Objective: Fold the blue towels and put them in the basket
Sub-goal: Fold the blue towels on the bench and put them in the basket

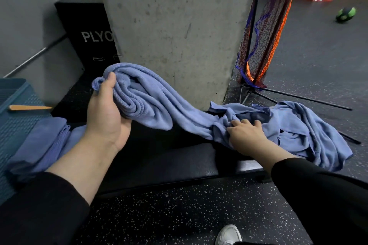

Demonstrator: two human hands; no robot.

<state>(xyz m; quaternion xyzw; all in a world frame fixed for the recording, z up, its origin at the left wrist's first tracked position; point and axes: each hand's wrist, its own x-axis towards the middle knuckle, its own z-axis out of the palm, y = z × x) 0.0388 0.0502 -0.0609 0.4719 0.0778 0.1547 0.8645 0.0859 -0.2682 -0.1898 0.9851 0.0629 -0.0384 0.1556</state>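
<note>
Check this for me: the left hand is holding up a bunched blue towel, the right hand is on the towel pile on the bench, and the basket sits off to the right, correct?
Not quite. The basket sits off to the left, not the right, as the head view shows. The rest stands: the left hand holds up a bunched blue towel, and the right hand is on the towel pile on the bench.

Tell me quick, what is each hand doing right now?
Left hand: grips a bunched end of the blue towel, lifted up.
Right hand: fingers curled into the same towel's other end, at the towel pile.
</note>
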